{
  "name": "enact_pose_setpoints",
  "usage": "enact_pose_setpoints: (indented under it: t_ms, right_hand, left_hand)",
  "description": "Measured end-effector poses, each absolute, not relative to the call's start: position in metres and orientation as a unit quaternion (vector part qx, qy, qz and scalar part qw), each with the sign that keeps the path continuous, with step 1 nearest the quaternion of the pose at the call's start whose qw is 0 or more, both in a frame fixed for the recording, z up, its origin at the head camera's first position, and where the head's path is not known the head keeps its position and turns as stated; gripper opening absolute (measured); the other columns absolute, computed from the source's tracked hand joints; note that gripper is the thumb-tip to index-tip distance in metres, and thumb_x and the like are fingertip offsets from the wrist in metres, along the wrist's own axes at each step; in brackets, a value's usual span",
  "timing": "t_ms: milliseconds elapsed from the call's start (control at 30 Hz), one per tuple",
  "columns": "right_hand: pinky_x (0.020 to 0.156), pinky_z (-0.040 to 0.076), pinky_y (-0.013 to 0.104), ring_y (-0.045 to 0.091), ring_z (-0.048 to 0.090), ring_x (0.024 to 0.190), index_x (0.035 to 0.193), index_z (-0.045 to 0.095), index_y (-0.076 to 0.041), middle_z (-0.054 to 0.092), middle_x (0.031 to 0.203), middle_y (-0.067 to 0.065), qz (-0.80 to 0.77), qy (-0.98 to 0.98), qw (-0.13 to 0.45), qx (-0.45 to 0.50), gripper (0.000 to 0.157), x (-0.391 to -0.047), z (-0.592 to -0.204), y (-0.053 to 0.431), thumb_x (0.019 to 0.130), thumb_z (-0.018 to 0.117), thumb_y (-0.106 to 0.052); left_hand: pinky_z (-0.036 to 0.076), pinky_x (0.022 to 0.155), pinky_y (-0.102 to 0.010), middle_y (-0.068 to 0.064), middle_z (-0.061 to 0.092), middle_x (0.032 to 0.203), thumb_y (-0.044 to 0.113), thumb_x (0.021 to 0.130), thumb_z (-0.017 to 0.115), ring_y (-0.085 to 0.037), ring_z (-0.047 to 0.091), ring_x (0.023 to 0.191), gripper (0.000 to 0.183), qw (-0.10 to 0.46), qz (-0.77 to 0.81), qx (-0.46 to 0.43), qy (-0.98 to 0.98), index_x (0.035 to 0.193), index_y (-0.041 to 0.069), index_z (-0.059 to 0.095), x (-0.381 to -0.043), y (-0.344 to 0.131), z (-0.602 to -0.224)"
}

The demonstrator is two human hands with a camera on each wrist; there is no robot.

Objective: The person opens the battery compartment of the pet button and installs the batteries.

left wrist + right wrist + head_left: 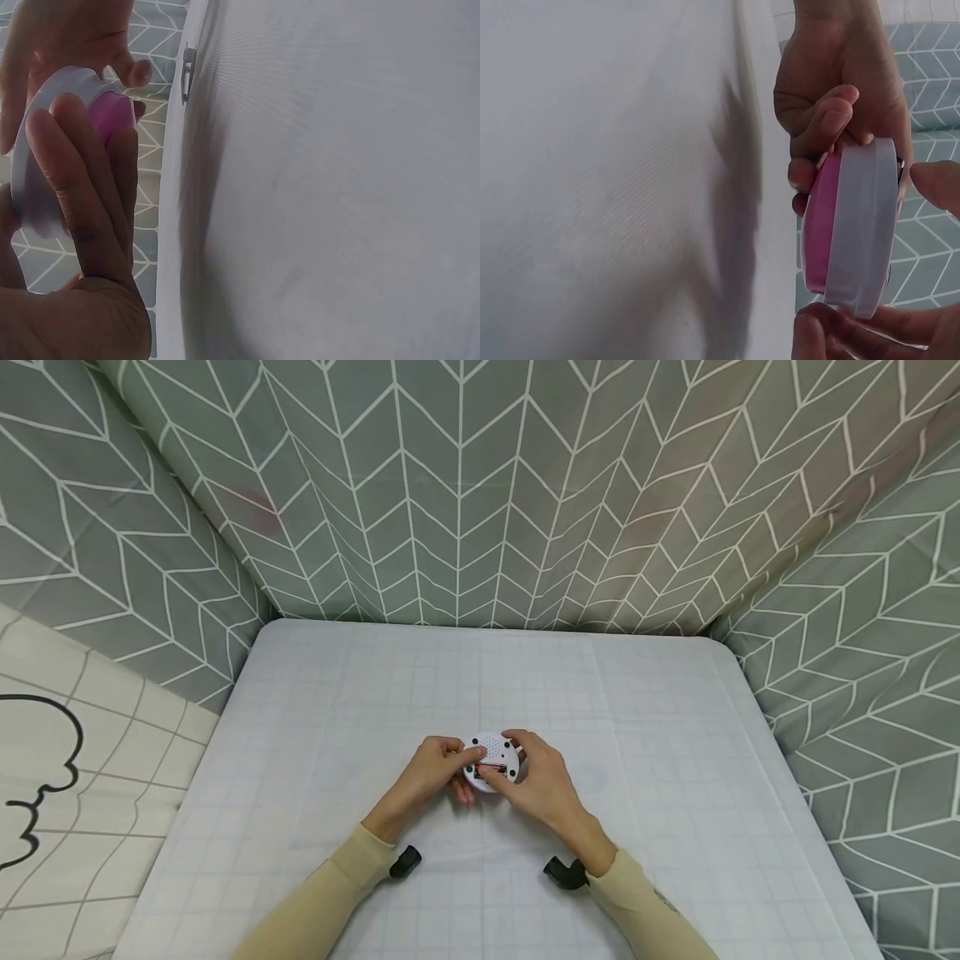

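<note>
A round white device (492,745) with small speaker holes and dark feet is held between both hands above the table, back side up. Its battery compartment (491,769) lies uncovered, showing something red and dark inside. On the underside, a pink part (823,225) shows in the right wrist view. My left hand (435,768) grips the left rim, thumb on the back, the other fingers (79,172) underneath. From the right, my right hand (546,781) holds the far rim with its fingers, while its thumb (497,779) lies at the battery compartment.
A white cloth with faint grid lines covers the table (360,693). Grey patterned curtains (487,510) hang behind and at both sides. Black wrist mounts (566,873) stick out from the sleeves. A white tiled cloth (97,760) hangs at the left.
</note>
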State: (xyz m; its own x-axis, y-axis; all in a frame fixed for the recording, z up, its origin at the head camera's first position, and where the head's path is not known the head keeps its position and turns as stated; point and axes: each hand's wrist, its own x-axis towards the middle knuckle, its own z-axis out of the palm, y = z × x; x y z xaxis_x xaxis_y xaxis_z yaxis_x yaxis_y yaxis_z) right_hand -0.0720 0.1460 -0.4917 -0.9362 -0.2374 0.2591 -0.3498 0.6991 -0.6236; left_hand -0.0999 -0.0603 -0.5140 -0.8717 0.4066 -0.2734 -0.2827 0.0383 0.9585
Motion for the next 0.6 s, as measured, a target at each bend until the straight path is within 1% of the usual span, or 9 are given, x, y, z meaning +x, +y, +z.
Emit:
enact_pose_setpoints:
  t_ms: [233,467,600]
  right_hand:
    - [0.073,0.055,0.031,0.015,0.065,0.094,0.125,0.06,-0.009,0.068,0.117,0.003,0.349,-0.919,0.08,0.167,0.065,-0.0714,-0.4891,0.1407,0.082,0.073,-0.056]
    - [0.07,0.053,0.027,0.012,0.063,0.089,0.124,0.06,-0.012,0.067,0.114,0.0,0.347,-0.921,0.076,0.16,0.062,-0.0714,-0.4909,0.14,0.082,0.073,-0.055]
    - [0.069,0.051,0.025,0.01,0.061,0.087,0.123,0.06,-0.013,0.066,0.112,-0.001,0.352,-0.92,0.07,0.156,0.059,-0.0715,-0.4905,0.1397,0.082,0.075,-0.053]
  left_hand:
    - [0.055,0.046,-0.039,-0.017,0.066,0.056,0.041,0.088,0.074,-0.026,0.064,0.043,0.047,0.246,0.687,0.051,0.682,0.074,0.0,0.057,-0.1001,-0.0599,-0.5151]
    - [0.056,0.048,-0.039,-0.016,0.066,0.056,0.043,0.087,0.074,-0.027,0.066,0.044,0.047,0.249,0.669,0.051,0.698,0.074,0.002,0.057,-0.1001,-0.0598,-0.515]
    - [0.055,0.047,-0.038,-0.016,0.066,0.055,0.043,0.087,0.074,-0.026,0.065,0.043,0.047,0.247,0.671,0.055,0.697,0.074,0.001,0.057,-0.0999,-0.0594,-0.5147]
